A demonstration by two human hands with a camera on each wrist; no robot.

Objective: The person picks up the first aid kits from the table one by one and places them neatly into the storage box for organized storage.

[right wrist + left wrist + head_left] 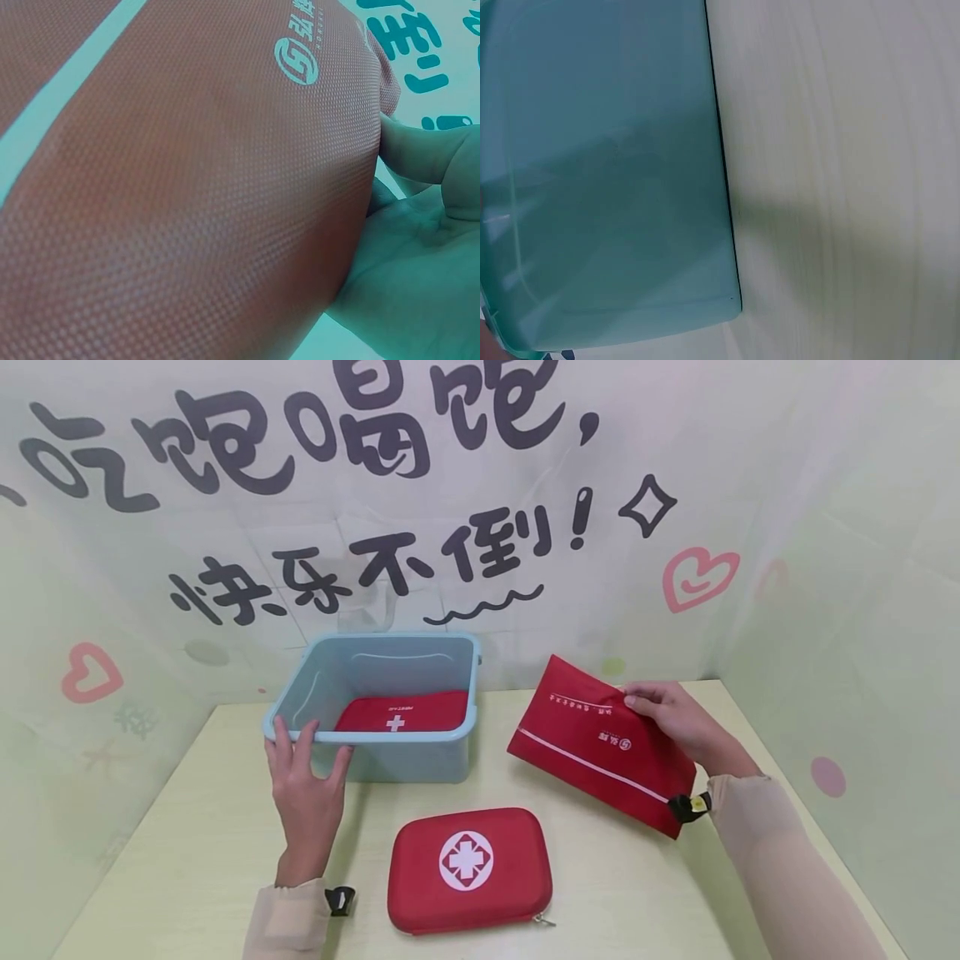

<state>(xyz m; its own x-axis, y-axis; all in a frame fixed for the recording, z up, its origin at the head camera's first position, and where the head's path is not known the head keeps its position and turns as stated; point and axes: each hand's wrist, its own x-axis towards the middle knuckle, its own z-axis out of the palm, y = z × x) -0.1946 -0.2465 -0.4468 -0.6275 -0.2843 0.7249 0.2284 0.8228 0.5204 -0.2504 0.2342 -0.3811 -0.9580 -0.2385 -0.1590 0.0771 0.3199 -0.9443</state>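
Observation:
My right hand (678,720) pinches the upper edge of a flat red fabric pouch (592,752) with a white stripe and white lettering. The pouch hangs tilted above the right part of the table; in the right wrist view its textured face (187,172) fills most of the picture, with the thumb on its edge. My left hand (306,793) holds the front rim of a light blue plastic bin (405,760) near its left corner, fingertips over the rim. Inside the bin lies a red first aid pouch (427,710) with a white cross, its lower part hidden by the front wall.
A red zippered first aid case (502,877) with a white round cross emblem lies on the pale table (187,860), in front of the bin and between my arms. A printed wall sheet (600,610) stands behind the table and along both sides.

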